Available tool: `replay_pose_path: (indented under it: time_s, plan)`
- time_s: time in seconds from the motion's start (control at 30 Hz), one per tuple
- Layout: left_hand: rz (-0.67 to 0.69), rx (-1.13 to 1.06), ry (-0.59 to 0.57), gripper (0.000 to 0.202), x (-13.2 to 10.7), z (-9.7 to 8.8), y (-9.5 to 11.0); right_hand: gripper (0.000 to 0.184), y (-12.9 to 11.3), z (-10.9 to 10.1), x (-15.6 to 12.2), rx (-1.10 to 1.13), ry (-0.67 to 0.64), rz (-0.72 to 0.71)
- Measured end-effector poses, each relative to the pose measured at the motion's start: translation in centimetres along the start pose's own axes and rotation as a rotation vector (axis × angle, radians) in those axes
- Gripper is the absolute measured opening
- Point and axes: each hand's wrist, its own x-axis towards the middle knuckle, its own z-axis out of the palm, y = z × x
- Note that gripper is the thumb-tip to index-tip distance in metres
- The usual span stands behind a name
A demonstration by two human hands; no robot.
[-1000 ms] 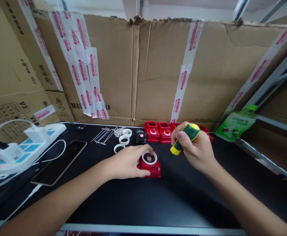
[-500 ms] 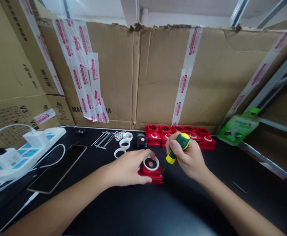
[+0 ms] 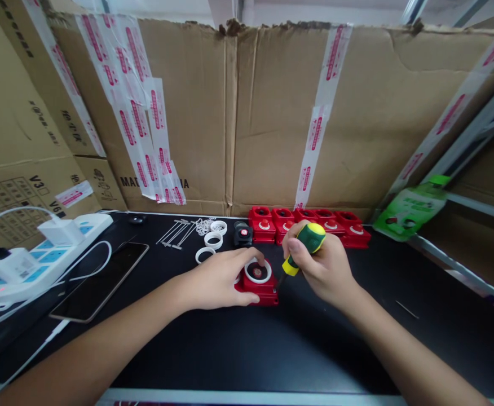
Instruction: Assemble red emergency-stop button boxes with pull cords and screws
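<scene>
A small red square housing (image 3: 260, 285) with a white ring on top lies on the black table (image 3: 238, 344). My left hand (image 3: 219, 279) wraps its left side, thumb under the front edge and a finger on the ring. My right hand (image 3: 321, 265) is closed round a green and yellow screwdriver (image 3: 304, 247). The screwdriver's tip meets the housing's front right corner.
A row of red housings (image 3: 310, 224) lines the cardboard wall (image 3: 272, 124). White rings (image 3: 213, 239), a black part (image 3: 242, 233) and thin metal pins (image 3: 177, 231) lie behind my left hand. At left are a phone (image 3: 101, 281) and a power strip (image 3: 39, 254) with chargers.
My right hand has moved left with the screwdriver, bringing the tip down from beside the housing onto its front right corner. My left hand has kept its hold.
</scene>
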Motion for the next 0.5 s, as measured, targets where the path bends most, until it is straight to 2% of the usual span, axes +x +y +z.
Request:
replay_pose_path:
  time_s: [0.13,0.3,0.37,0.5]
  plan:
    - [-0.007,0.003,0.004,0.055,0.06,0.01,0.1,0.043,-0.54,0.32,0.22,-0.07,0.037,0.041]
    - [-0.003,-0.007,0.025,0.054,0.06,0.17,-0.14,0.033,-0.7,0.31,0.38,0.005,-0.071,0.003]
    - [-0.001,-0.013,0.028,0.055,0.0,0.19,-0.18,0.028,-0.5,0.3,0.29,0.09,-0.112,0.017]
    - [-0.018,-0.01,0.019,0.054,-0.18,0.15,-0.07,0.031,0.24,0.13,-0.09,0.352,-0.205,0.109]
